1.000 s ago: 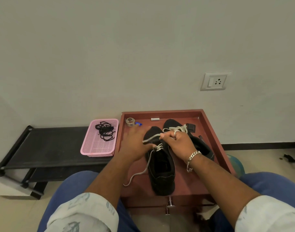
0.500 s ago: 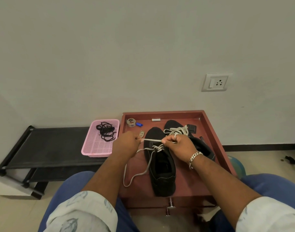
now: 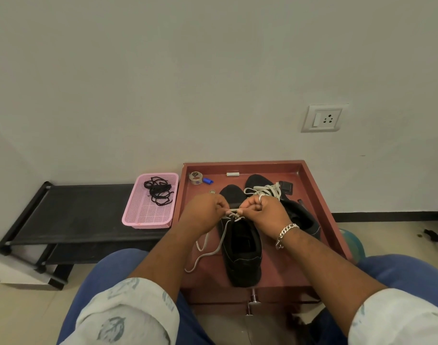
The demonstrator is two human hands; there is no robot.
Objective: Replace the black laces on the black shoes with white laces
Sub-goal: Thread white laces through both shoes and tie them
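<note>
At the centre of the frame I see the left hand and the right hand close together, each pinching a short stretch of the white lace with curled fingers, just above the near black shoe. Two loose ends of that lace trail down to lower left across the red tray. The second black shoe, to the upper right in the tray, already carries white lacing. At left of centre, the black laces lie bundled in a pink basket on a black rack. A tape roll sits in the tray's upper left corner.
</note>
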